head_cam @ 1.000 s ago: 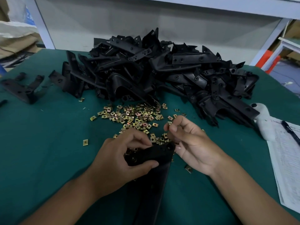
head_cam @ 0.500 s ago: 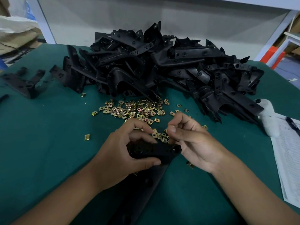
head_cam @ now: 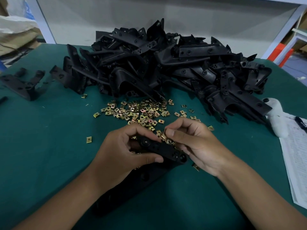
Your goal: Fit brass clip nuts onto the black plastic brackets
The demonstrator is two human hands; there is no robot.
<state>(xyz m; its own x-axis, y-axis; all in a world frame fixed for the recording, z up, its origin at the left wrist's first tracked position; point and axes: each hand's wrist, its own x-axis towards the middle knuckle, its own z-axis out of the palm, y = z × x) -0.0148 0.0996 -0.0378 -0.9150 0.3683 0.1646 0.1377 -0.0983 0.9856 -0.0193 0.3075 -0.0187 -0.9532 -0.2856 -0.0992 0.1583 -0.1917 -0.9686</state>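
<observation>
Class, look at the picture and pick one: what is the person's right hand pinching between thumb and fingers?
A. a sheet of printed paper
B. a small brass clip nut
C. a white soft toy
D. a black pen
B: the right hand pinches a small brass clip nut at the edge of the long black plastic bracket that the left hand grips.

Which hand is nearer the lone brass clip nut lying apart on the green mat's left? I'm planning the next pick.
Left. The left hand lies just right of that lone brass clip nut; the right hand is farther right, beyond it.
</observation>
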